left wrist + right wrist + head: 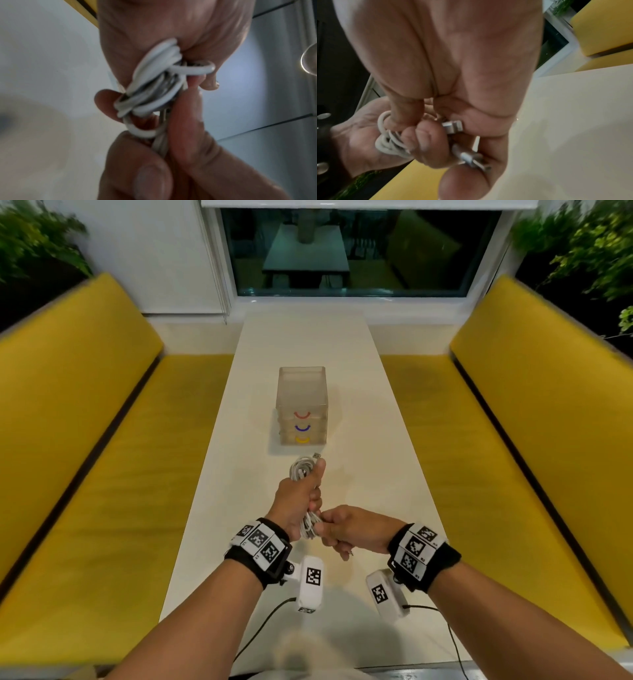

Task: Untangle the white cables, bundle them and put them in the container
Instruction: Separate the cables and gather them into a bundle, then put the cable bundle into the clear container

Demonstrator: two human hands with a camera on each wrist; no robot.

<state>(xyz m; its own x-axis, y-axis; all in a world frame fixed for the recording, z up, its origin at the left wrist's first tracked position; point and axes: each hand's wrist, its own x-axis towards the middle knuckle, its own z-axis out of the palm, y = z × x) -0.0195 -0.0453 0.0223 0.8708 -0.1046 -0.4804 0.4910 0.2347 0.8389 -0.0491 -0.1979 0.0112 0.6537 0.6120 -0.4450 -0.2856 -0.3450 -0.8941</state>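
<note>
At the centre of the head view, the left hand [298, 496] grips the coiled white cables [301, 470] above the desk [359, 405]; the right hand [352, 530] pinches their loose plug ends. Wrap that tail tightly before reaching for the container [301, 402] at the frame's upper centre.

The white cables [302, 470] had smooth, glossy plastic sheathing and shiny metal plugs [453, 125]. The container [302, 405] was frosted translucent plastic. The counter [359, 440] looked smooth and matt; the yellow seats [113, 446] cloth-like.

Cable plugs [453, 125] between curled fingers [423, 142]
</note>
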